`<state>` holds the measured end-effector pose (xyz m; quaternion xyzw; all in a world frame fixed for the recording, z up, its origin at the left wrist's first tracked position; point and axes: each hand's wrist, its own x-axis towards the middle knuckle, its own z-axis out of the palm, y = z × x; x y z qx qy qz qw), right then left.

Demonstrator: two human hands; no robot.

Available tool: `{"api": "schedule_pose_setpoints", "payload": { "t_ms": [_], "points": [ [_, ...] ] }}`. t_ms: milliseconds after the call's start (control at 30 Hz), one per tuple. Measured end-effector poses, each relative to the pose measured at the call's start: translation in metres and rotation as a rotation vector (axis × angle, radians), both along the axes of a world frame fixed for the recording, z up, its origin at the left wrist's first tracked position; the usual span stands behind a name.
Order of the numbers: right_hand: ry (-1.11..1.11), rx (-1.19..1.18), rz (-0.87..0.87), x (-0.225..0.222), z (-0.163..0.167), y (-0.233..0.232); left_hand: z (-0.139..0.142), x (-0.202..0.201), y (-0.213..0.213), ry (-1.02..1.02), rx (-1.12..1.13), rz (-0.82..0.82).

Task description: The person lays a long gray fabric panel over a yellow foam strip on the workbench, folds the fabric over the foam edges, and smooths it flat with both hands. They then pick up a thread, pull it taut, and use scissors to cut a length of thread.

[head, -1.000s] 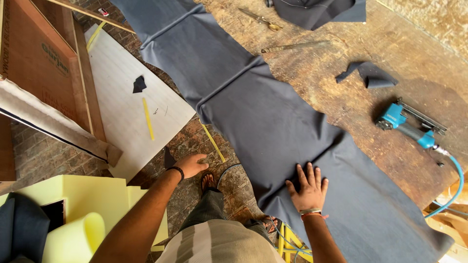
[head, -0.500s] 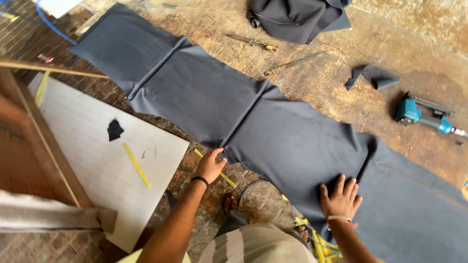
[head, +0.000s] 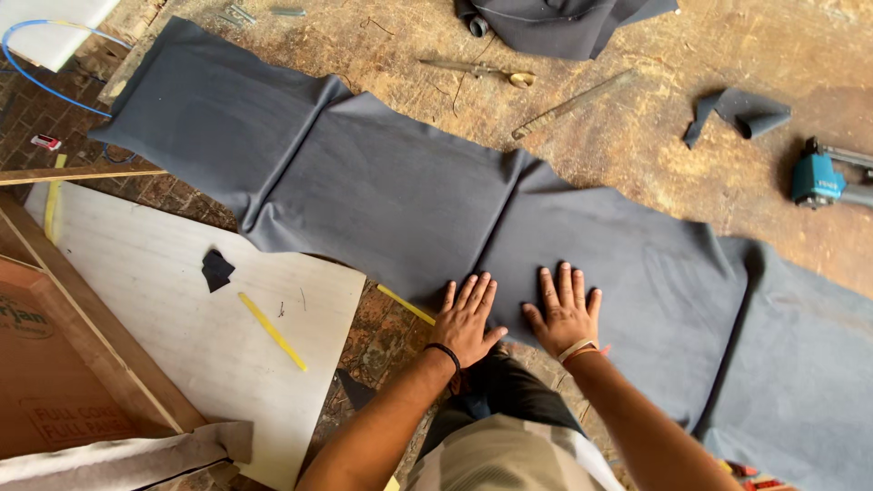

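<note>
Pressing flat with left hand (head: 466,320) and right hand (head: 566,314), open, side by side on the long grey cloth (head: 382,195); next, probably smoothing out the folds.

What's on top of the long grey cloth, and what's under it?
Both hands lie flat on the grey cloth, left hand beside right hand, at its near edge. Around it the rough floor shows; whatever lies directly underneath is covered.
</note>
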<state>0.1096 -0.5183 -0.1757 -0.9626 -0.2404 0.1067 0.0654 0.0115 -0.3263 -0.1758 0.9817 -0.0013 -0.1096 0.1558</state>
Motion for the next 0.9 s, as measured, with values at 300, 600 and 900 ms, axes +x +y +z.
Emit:
{"api": "schedule_pose_setpoints", "payload": {
  "t_ms": [300, 600, 900],
  "points": [
    [0.062, -0.042, 0.065, 0.071, 0.016, 0.091, 0.016, 0.109, 0.084, 0.129, 0.094, 0.206],
    [0.058, -0.051, 0.084, 0.118, 0.004, 0.150, -0.001, 0.144, 0.130, 0.023, 0.115, 0.206],
    [0.039, -0.163, -0.022, 0.133, 0.003, 0.175, -0.006, 0.194, 0.225, -0.045, 0.056, 0.203]
  ]
}}
